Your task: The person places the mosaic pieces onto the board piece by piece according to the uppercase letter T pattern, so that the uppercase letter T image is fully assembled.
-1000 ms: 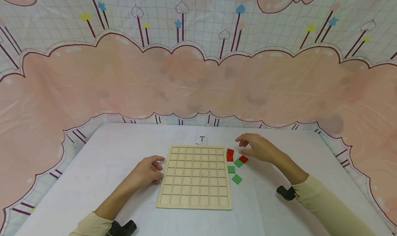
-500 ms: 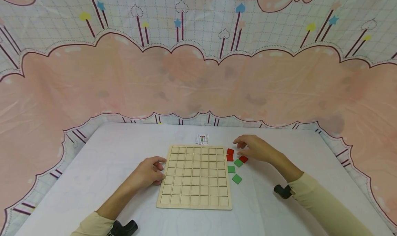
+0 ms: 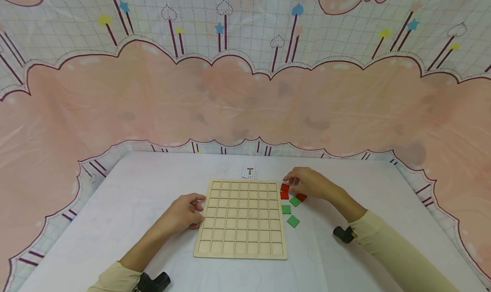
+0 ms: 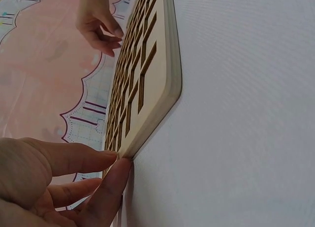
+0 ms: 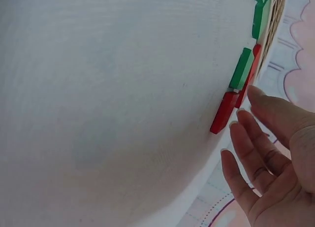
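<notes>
As the board (image 3: 241,224) lies flat on the bench (image 3: 134,177), the left hand (image 3: 182,212) touches its left edge with bent fingers; grip cannot be told. Right of the board: green tiles (image 3: 293,221), three; red tiles (image 3: 284,195), three. Right hand (image 3: 310,182) near the red tiles, fingers loosely apart, holding nothing. Beyond the board, gridded card (image 3: 249,172); behind, patterned backdrop (image 3: 245,108).

board (image 3: 240,219): beige, gridded; tiles (image 3: 293,221): red, green; table (image 3: 318,266): white; backdrop (image 3: 215,100): peach, cloud-patterned
</notes>
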The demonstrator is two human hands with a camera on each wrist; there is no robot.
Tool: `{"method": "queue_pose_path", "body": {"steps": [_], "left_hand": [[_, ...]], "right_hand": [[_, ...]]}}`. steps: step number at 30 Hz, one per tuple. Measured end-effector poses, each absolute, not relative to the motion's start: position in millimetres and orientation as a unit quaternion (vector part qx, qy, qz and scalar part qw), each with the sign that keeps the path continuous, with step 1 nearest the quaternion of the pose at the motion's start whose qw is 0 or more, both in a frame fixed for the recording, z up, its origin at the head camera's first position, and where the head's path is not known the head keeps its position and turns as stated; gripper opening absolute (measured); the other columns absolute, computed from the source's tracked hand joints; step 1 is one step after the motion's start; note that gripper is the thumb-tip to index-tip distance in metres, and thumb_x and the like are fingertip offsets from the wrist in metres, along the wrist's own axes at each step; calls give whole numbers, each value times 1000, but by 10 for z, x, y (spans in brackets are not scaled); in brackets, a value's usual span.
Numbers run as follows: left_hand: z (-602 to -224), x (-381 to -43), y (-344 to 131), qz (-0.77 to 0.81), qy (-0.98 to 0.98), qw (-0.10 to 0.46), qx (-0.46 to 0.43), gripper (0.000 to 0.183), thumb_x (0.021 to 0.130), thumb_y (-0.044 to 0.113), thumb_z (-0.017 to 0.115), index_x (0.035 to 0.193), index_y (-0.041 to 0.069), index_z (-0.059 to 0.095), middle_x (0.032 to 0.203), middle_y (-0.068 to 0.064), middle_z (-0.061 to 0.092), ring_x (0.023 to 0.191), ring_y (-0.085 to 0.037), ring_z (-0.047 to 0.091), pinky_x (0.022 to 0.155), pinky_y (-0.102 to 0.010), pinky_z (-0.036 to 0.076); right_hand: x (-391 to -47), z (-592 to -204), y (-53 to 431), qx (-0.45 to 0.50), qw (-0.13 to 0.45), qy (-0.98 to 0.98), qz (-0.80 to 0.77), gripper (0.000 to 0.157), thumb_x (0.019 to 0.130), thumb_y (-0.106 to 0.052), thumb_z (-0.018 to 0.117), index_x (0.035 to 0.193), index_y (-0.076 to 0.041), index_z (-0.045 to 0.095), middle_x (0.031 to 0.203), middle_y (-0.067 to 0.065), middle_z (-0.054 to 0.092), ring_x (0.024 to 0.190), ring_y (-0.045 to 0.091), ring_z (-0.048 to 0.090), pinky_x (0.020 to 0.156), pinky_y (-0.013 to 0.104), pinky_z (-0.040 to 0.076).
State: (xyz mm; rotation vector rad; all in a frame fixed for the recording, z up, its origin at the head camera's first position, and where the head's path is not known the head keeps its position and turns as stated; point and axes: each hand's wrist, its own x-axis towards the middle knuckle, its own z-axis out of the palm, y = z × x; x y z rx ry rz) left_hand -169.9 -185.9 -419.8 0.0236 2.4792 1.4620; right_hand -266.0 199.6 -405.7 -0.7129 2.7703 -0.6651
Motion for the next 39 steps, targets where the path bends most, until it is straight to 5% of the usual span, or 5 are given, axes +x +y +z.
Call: {"method": "queue_pose_path", "body": {"steps": [39], "left_hand": [[-4160, -1682, -1838, 496, 859, 127, 2, 59, 78, -13, 68, 135, -9, 54, 98, -13, 54, 75, -18, 57, 58, -32, 57]], "right_hand": [[-2717, -4054, 1993, -248, 91, 953, -150, 23, 85, -25, 82, 104, -14, 74, 94, -4, 62, 87, 14, 56, 74, 29, 51]]}}
